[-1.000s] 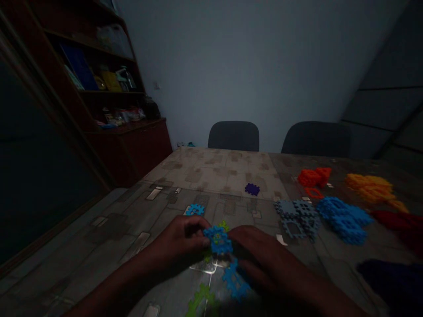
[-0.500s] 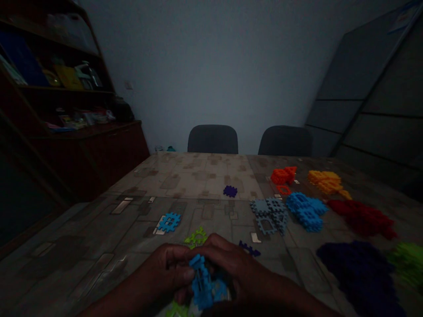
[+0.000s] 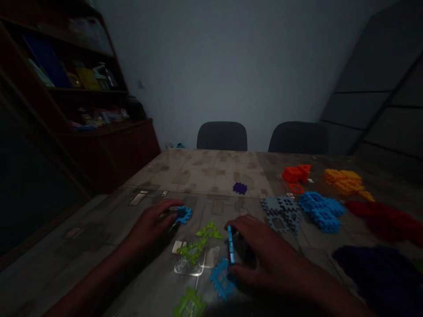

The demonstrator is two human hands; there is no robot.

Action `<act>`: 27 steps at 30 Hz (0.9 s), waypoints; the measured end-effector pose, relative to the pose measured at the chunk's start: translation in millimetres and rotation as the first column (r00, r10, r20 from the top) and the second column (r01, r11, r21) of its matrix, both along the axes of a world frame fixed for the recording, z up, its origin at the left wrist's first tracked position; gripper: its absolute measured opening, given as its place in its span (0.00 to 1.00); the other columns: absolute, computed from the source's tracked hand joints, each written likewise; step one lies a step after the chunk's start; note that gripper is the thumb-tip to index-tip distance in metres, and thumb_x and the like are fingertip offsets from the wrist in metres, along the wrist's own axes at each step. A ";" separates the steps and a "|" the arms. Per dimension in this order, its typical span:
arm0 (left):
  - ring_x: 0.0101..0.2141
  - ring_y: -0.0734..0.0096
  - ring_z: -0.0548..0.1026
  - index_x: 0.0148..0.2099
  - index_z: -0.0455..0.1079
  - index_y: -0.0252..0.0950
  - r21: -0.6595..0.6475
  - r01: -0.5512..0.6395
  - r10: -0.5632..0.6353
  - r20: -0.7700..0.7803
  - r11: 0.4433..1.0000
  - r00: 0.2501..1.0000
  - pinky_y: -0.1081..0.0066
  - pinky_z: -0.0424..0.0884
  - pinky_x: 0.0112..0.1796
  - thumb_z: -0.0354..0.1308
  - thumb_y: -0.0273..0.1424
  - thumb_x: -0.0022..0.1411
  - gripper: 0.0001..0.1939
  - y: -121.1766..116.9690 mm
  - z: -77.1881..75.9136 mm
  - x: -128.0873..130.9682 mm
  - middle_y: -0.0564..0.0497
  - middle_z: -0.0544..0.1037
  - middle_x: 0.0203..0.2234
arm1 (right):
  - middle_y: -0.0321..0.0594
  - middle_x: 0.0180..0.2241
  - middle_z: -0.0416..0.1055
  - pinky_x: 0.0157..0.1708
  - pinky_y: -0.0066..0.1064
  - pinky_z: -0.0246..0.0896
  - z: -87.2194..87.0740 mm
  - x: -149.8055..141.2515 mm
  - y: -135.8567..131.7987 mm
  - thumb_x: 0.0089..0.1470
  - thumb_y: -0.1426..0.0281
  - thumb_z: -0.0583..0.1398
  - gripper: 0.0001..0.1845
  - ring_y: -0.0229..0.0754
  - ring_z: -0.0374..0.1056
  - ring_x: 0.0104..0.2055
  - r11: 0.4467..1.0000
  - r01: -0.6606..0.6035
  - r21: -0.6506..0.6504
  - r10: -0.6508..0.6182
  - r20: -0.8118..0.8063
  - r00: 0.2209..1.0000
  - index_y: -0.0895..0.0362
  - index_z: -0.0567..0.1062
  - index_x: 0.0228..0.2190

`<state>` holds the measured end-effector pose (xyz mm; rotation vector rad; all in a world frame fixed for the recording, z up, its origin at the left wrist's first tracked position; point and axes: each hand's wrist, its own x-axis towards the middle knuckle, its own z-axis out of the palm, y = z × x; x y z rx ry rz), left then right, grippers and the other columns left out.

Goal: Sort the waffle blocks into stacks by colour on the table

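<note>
In my right hand [image 3: 256, 251], a flat blue toothed building piece [image 3: 230, 245] is pinched upright, edge toward me. My left hand [image 3: 155, 224] reaches forward with thumb and fingers closed on the near-left side of a blue square building piece [image 3: 185, 214]. Below the right hand a round blue gear-like piece [image 3: 220, 279] lies on the table, partly covered by the thumb. Green toothed pieces lie between the hands: a triangular one [image 3: 211, 230], another [image 3: 192, 251] just nearer, and a third [image 3: 190, 304] at the bottom edge.
A purple piece [image 3: 240, 188] lies farther up the patterned table [image 3: 211, 169]. To the right are piles of grey [image 3: 280, 209], blue [image 3: 320, 211], orange [image 3: 296, 174], yellow [image 3: 345, 181], red [image 3: 385, 220] and dark purple pieces [image 3: 380, 273]. Two chairs [image 3: 222, 135] stand behind.
My hands were together around blue pieces and have separated. The left moved forward to the blue square; the right moved right with one blue piece. A round blue piece now lies uncovered on the table.
</note>
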<state>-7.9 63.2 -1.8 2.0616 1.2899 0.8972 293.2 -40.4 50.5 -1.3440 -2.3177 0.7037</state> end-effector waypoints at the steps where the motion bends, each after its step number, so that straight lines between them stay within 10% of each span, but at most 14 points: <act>1: 0.52 0.49 0.73 0.51 0.74 0.38 0.043 0.026 -0.024 -0.059 0.999 0.998 0.53 0.65 0.55 0.56 0.42 0.60 0.21 6.0 -4.7 -6.6 0.41 0.77 0.51 | 0.49 0.51 0.70 0.53 0.45 0.58 -0.5 0.4 1.2 0.49 0.64 0.65 0.26 0.53 0.63 0.53 1.000 0.022 -0.007 -0.021 0.079 0.997 0.57 0.71 0.50; 11: 0.56 0.49 0.70 0.58 0.68 0.35 0.075 0.186 -0.145 -0.377 0.980 0.915 0.53 0.64 0.57 0.54 0.34 0.60 0.24 14.8 -26.6 -19.4 0.40 0.73 0.56 | 0.52 0.39 0.77 0.46 0.46 0.60 -22.0 -24.5 -1.8 0.49 0.56 0.66 0.22 0.57 0.71 0.42 0.998 0.026 -0.055 0.008 0.541 0.841 0.60 0.77 0.40; 21: 0.50 0.52 0.73 0.58 0.68 0.36 0.060 0.168 -0.137 -0.347 0.984 0.928 0.58 0.67 0.52 0.58 0.37 0.62 0.23 9.8 -15.2 -15.8 0.41 0.75 0.51 | 0.51 0.42 0.75 0.44 0.47 0.60 -12.2 -20.0 0.7 0.51 0.59 0.66 0.19 0.57 0.70 0.44 0.994 0.016 -0.106 0.038 0.486 0.873 0.57 0.76 0.41; 27: 0.57 0.49 0.67 0.62 0.64 0.34 0.024 0.127 -0.109 -0.367 0.992 0.924 0.55 0.60 0.58 0.60 0.38 0.60 0.29 7.0 -15.1 -11.6 0.39 0.69 0.58 | 0.48 0.46 0.71 0.40 0.42 0.61 -33.4 -13.0 5.0 0.42 0.64 0.71 0.34 0.56 0.66 0.45 0.991 -0.114 -0.075 0.134 0.380 0.915 0.54 0.70 0.51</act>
